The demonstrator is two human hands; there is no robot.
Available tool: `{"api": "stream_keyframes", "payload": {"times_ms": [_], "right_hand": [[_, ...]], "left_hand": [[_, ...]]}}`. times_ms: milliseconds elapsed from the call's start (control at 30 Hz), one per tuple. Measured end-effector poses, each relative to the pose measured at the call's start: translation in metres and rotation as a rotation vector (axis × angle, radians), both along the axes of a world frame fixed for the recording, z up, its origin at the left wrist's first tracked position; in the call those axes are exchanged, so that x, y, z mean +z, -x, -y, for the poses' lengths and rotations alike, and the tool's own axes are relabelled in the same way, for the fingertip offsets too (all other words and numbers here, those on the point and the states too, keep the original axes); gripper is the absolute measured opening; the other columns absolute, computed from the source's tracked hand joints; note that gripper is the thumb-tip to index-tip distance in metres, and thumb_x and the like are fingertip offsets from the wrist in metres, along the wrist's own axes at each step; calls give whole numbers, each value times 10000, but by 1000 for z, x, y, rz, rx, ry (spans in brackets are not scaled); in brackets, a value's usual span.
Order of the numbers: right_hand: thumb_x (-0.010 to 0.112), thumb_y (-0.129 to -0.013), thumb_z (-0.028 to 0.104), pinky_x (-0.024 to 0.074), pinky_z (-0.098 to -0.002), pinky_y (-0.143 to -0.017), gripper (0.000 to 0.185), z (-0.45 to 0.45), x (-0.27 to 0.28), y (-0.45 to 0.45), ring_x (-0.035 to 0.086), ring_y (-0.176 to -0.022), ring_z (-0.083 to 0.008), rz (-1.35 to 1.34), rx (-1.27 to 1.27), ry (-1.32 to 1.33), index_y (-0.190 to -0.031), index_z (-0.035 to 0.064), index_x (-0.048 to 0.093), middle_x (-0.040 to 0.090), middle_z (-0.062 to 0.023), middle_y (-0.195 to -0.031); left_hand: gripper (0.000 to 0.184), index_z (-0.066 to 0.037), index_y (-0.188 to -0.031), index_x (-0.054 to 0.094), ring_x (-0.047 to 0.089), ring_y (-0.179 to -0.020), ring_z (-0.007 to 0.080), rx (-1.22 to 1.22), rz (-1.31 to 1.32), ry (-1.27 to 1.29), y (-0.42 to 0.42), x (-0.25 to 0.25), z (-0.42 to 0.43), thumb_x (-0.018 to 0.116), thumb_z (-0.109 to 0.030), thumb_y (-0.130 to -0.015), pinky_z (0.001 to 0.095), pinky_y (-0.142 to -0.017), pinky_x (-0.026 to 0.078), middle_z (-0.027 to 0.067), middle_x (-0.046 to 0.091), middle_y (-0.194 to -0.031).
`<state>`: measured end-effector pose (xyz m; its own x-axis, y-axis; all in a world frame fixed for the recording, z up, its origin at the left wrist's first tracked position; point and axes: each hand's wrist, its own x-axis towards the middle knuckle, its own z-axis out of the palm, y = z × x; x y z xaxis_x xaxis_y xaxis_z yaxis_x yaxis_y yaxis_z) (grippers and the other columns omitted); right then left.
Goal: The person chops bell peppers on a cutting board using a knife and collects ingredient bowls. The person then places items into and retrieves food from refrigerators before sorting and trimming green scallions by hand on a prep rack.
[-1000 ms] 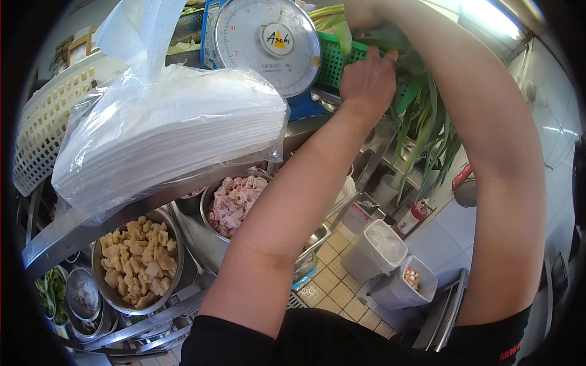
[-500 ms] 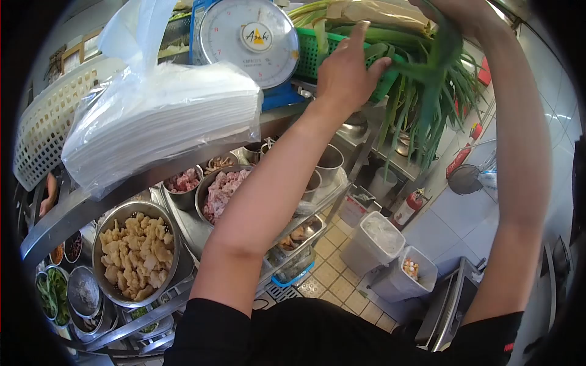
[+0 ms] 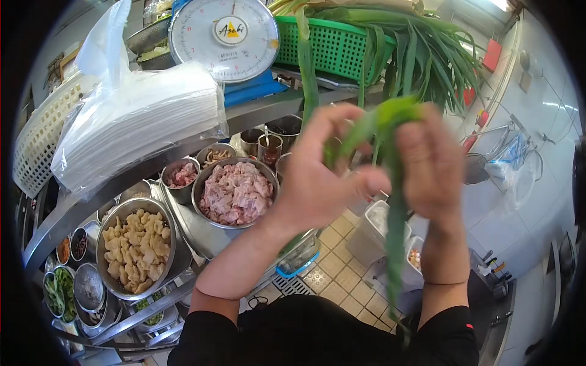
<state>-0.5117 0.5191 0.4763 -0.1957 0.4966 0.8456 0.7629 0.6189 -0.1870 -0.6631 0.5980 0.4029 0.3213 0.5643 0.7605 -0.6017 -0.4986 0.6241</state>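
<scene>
A long green leek leaf point(image 3: 395, 226) is bent over between my hands, its free end hanging down toward my lap. My right hand point(image 3: 427, 165) is closed round it, thumb across the leaf. Facing it, my left hand point(image 3: 323, 174) curls its fingers round another stretch of the leaf, with the thumb pointing toward the right hand. Both hands are somewhat blurred. Beyond them, more leeks point(image 3: 421, 55) lie in a green plastic basket point(image 3: 329, 46), their leaves spilling over its right side and front.
Left of the basket stands a dial scale point(image 3: 223, 39), beside a stack of white bags point(image 3: 140, 116) on the metal shelf point(image 3: 122, 165). Below are a bowl of raw meat point(image 3: 235, 192) and a pot of pale battered pieces point(image 3: 137, 250). Bins point(image 3: 378, 219) stand on the tiled floor.
Both hands have come down from the basket toward me, bringing the leek leaf. My left hand, earlier spread over the basket, is now curled round the leaf. The view has shifted slightly.
</scene>
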Motion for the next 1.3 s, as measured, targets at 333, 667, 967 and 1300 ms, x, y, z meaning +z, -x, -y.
{"api": "stream_keyframes", "payload": {"times_ms": [333,667,967,1300], "right_hand": [[683,-959,287,479,-270,-689,319,-49,-14,10,591,-799,-94,-187,277,971,-1100,2,711,673,-41,-923],[641,-931,327,497,-353,-632,415,-170,59,28,636,-698,-174,-247,8,432,-982,-83,680,697,-131,-807],[566,-999,346,505,-331,-692,368,-206,61,30,632,-784,-170,-741,306,821,-1104,9,668,683,-69,-930],[621,-988,271,489,-269,-595,252,-186,41,0,562,-668,-99,-617,418,624,-972,21,653,655,-28,-850]], "left_hand": [[478,-9,-1219,558,563,-779,56,-109,-76,342,2,-66,-15,765,-315,-915,226,-678,468,-36,571,-879],[137,-63,-1025,569,509,-666,103,201,222,429,99,-90,8,603,-195,-1015,259,-622,417,31,575,-888],[168,-45,-1030,561,504,-655,121,257,181,339,119,-92,6,597,-208,-1018,269,-610,399,52,567,-882],[105,-26,-1042,552,471,-671,76,392,-92,-91,78,4,-1,490,-111,-1051,247,-612,384,30,546,-828]]}}
